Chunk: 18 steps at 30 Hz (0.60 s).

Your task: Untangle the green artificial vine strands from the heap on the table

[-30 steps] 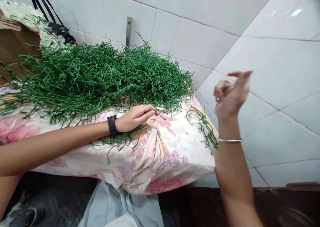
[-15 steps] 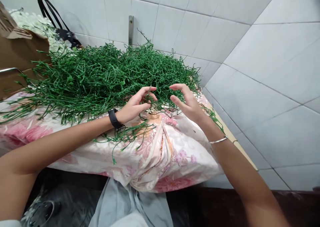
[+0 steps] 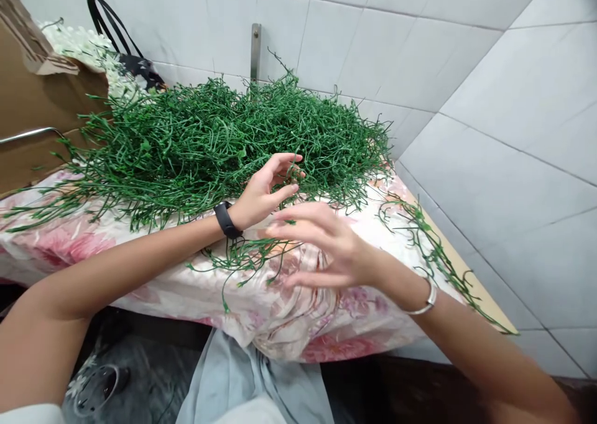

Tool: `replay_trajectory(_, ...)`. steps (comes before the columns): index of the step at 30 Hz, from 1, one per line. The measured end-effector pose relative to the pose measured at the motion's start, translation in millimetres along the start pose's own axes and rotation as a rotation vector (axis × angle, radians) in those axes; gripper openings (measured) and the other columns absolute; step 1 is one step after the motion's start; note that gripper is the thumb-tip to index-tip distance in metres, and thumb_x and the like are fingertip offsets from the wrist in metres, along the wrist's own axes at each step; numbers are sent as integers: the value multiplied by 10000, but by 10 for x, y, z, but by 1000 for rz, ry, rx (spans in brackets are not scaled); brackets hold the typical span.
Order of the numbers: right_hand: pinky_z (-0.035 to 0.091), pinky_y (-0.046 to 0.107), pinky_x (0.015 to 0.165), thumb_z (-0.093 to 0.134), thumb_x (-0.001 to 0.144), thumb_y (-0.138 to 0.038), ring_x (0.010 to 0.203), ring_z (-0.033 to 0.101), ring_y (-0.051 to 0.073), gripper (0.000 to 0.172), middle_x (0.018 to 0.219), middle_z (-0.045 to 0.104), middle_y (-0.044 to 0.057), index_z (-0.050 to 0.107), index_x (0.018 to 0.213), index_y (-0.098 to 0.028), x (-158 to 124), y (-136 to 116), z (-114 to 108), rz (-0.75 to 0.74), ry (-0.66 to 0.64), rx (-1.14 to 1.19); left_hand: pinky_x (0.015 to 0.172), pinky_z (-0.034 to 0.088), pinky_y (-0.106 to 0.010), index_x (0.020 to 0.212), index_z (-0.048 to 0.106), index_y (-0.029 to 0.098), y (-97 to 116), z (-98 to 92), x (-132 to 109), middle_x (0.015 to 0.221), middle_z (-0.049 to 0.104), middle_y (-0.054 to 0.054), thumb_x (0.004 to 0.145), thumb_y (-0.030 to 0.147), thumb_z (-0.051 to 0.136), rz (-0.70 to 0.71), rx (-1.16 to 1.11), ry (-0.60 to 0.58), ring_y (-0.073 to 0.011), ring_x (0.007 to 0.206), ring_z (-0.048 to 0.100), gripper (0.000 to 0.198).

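The heap of green stems lies across the floral cloth, its long axis left to right, just beyond both hands. I see my left hand nearer, fingertips curled loosely into the heap's front edge, gripping nothing firmly. My right hand hovers open and empty, fingers spread leftward over loose sprigs.
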State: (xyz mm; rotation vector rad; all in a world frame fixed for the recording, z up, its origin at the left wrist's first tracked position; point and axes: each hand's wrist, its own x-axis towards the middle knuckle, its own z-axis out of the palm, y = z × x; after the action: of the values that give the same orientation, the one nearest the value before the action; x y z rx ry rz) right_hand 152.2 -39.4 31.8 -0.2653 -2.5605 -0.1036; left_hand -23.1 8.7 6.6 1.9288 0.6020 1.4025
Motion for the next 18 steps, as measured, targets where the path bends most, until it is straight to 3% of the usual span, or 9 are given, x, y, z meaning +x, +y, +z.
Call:
replay_trajectory(3,403,346,869,485,846,-300,1059,514,172,351,1156,572,80,478,1183,-202,23,2,140,-61,-105,-99,909,447,-312,1133,403,195,65,-51,70,1168,483,-75,793,198,518,47,68,48,-156,1032,528,359)
replay_trajectory(7,405,315,817,512,832,-187,835,576,122,262,941,662,17,536,1091,-218,10,144,165,-3,15,-215,917,430,-334,1148,402,215,235,-187,209,1118,492,-62,817,254,515,145,187,160,-184,1089,506,352)
replay_trajectory(11,321,382,923,490,840,-151,962,596,142,243,960,676,-21,561,1030,-284,14,203,17,79,127,-341,921,435,-329,1140,403,249,386,-363,367,1116,482,-39,832,299,535,299,229,313,-176,1110,492,338)
replay_trajectory(14,295,421,1001,460,838,-134,1225,437,185,401,1242,551,12,460,1206,-294,33,178,-34,101,125,-282,890,465,-240,1126,403,260,515,-519,534,1049,501,2,857,265,516,493,256,345,-97,1008,521,292)
replay_trajectory(16,302,426,1042,450,833,-148,1332,268,195,531,1406,357,43,311,1333,-258,46,144,-13,65,84,-178,802,471,-143,1133,393,233,660,-647,677,991,505,36,869,212,505,762,299,266,-36,930,523,287)
replay_trajectory(18,289,425,1073,429,832,-138,1366,159,189,601,1462,228,48,210,1382,-240,56,105,30,24,17,-116,815,407,-102,1171,359,193,870,-785,827,1019,441,75,910,137,411,1003,402,177,-18,1029,480,271)
